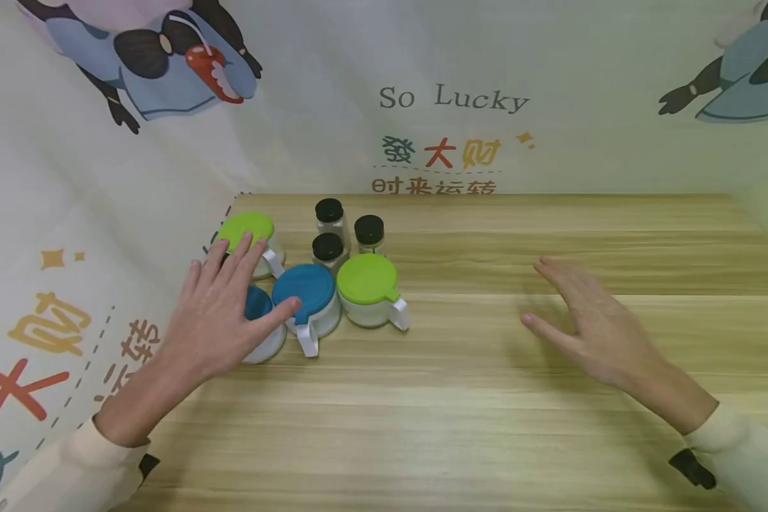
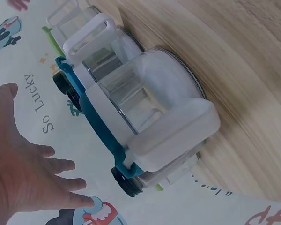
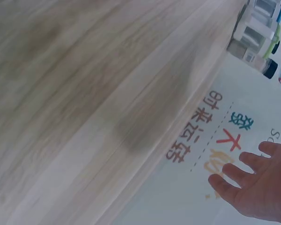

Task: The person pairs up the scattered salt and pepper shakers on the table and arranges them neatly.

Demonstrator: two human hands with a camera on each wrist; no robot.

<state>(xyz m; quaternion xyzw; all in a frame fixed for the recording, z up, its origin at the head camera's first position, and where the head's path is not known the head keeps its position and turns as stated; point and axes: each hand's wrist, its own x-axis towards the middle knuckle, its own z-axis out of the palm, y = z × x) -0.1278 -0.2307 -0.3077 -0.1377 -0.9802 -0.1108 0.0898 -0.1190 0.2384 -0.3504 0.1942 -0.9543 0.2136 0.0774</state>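
Note:
In the head view my left hand [image 1: 220, 313], fingers spread, hovers over the left side of a group of lidded containers and holds nothing. Partly covered by it are a blue-lidded jar [image 1: 265, 346] and, behind, a green-lidded jar [image 1: 246, 225]. Just right of my left thumb stands another blue-lidded jar [image 1: 304, 290] with a white handle. A second green-lidded jar [image 1: 367, 277] is beside that one, its white handle pointing to the front right. My right hand [image 1: 598, 331] is well to the right, over the wooden table, fingers extended and nothing in it.
Three small black-capped bottles [image 1: 329, 210] stand behind the handled jars. A printed cloth [image 1: 320, 135] hangs along the back and left of the wooden table [image 1: 461, 419]. The jars' clear bodies [image 2: 143, 98] show in the left wrist view.

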